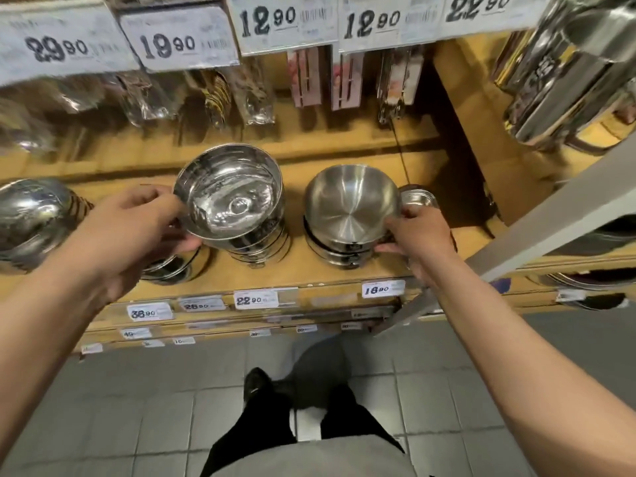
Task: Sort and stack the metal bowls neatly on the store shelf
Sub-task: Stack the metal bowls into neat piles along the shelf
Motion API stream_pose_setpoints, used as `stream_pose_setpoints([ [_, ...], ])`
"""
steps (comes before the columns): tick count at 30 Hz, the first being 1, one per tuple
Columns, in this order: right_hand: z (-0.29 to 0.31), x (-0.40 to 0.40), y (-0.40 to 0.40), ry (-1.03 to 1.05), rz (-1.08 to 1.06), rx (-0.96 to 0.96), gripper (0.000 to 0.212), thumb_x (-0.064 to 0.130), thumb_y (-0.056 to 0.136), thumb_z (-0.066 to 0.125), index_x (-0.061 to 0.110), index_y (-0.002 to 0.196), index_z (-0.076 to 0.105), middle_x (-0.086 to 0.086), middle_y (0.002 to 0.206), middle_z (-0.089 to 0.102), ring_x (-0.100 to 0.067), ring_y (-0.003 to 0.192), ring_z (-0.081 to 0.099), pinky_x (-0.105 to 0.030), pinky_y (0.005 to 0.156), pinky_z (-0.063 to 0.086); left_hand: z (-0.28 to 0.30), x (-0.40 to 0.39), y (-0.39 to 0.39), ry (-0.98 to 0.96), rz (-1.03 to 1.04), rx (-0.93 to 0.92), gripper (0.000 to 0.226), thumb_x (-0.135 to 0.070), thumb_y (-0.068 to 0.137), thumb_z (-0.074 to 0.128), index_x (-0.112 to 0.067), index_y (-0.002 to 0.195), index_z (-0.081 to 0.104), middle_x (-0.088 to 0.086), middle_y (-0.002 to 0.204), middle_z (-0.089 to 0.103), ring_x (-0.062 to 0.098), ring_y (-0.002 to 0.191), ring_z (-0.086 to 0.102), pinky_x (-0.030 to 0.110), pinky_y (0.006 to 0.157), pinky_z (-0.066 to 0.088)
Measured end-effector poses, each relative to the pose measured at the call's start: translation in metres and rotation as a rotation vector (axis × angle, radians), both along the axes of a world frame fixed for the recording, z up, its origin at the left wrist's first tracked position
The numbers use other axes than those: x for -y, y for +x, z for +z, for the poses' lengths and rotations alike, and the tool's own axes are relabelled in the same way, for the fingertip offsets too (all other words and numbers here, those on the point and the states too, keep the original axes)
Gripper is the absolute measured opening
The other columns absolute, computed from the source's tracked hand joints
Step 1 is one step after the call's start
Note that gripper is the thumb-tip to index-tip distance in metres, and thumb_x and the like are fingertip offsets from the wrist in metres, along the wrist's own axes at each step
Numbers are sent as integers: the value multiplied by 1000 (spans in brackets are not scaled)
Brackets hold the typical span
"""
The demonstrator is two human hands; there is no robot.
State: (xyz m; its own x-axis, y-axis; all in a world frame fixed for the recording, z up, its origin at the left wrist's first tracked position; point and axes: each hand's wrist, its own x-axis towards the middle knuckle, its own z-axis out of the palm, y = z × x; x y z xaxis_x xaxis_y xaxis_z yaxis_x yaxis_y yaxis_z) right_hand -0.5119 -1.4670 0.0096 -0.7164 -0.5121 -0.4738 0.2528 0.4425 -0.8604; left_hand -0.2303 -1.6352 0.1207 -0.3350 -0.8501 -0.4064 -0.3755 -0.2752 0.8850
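A shiny bowl [230, 197] is gripped at its rim by the left hand [137, 232], thumb over the edge and fingers curled beneath, and is held tilted on top of a stack of like bowls [256, 242]. Just right of that stack, a matte bowl [351, 204] is pinched at its side by the right hand [418, 235]; it sits tilted on its own stack [339, 253]. Both stacks stand on the yellow shelf [296, 263], above its price labels [256, 299]. Left of the shiny stack, more bowls [32, 218] are seen. A tilted bowl could probably slide off or topple its stack if released unseated. The shiny bowl is mirror-bright; the other is brushed and dull.
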Motion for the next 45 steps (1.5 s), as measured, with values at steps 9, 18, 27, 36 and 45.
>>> stream_pose_setpoints([
  [9,-4,8,0,1,30,-32,20,7,93,68,7,113,69,-2,94,67,-11,58,74,-36,68,66,-4,-14,15,-22,72,7,15,-7,93,62,-12,90,76,13,85,78,19,71,75,20,57,59],
  [18,-7,8,-6,67,50,-179,4,5,90,68,3,94,69,-4,85,64,-3,51,70,-39,66,66,1,-15,27,-20,88,4,26,-8,95,62,-19,79,80,14,89,79,19,72,75,21,57,59],
  [27,-12,8,-2,26,39,-171,14,5,91,70,7,104,68,-1,86,64,-7,54,71,-24,53,61,1,-13,29,-23,102,27,29,-6,94,59,-19,78,78,12,87,79,20,71,74,23,61,61],
  [36,43,4,11,188,77,-455,26,36,94,63,16,110,65,3,86,63,-25,81,69,-47,80,60,17,8,28,0,117,1,15,-7,96,60,-8,91,74,11,81,78,15,62,71,19,57,60],
  [45,102,67,91,-180,419,-61,28,31,102,61,13,122,66,-7,108,72,-19,98,72,-26,71,62,10,39,4,71,-25,-78,15,-12,95,65,1,96,74,11,75,77,13,58,66,20,53,57],
])
